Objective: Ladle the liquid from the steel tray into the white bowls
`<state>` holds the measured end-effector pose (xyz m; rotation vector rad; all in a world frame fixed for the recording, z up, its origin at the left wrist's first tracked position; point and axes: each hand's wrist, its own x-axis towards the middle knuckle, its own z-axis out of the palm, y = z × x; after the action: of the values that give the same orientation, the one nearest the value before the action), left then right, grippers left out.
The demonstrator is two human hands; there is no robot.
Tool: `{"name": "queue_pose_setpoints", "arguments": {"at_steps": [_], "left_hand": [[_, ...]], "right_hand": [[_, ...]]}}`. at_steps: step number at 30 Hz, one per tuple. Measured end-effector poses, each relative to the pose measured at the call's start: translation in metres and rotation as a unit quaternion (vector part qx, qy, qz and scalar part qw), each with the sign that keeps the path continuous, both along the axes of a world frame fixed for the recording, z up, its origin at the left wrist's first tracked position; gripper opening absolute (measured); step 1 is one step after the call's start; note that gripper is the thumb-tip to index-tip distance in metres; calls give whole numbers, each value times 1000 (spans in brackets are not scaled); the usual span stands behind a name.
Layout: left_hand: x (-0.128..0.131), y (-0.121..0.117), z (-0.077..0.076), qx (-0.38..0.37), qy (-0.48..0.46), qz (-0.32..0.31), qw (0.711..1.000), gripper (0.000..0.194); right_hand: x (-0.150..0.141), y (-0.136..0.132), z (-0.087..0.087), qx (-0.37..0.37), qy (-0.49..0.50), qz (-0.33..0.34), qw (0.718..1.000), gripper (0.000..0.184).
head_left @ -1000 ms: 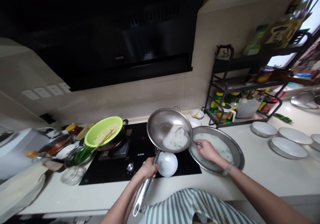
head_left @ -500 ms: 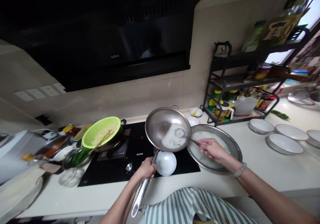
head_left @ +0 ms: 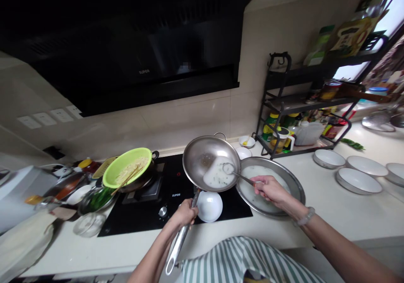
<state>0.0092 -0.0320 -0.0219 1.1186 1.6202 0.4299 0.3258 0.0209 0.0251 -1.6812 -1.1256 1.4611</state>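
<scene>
My right grip clasps the ladle, its shaft running left and far into the wok (my left grip clutches the wok's near-pointing handle).

The wok is silver, the liquid in it white with dark flecks, the basin left of it lime green, the bowl before it white, the apron farther before it green-and-white striped

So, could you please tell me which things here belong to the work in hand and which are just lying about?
Seemingly in use:
wok (left hand)
ladle (right hand)
metal basin

Seemingly lying about:
green basin
chopsticks
black rack
leafy greens
</scene>
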Motion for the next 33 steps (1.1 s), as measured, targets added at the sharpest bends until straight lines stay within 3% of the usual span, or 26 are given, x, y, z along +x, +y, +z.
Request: {"name": "queue_pose_setpoints", "arguments": {"at_steps": [22,33], "left_hand": [[1,0,3,4,6,-1,1000,11],[1,0,3,2,9,2,1000,14]], "right_hand": [[6,-3,-8,-1,-12,-8,1000,38],[7,-9,0,-16,15,-19,1000,37]]}}
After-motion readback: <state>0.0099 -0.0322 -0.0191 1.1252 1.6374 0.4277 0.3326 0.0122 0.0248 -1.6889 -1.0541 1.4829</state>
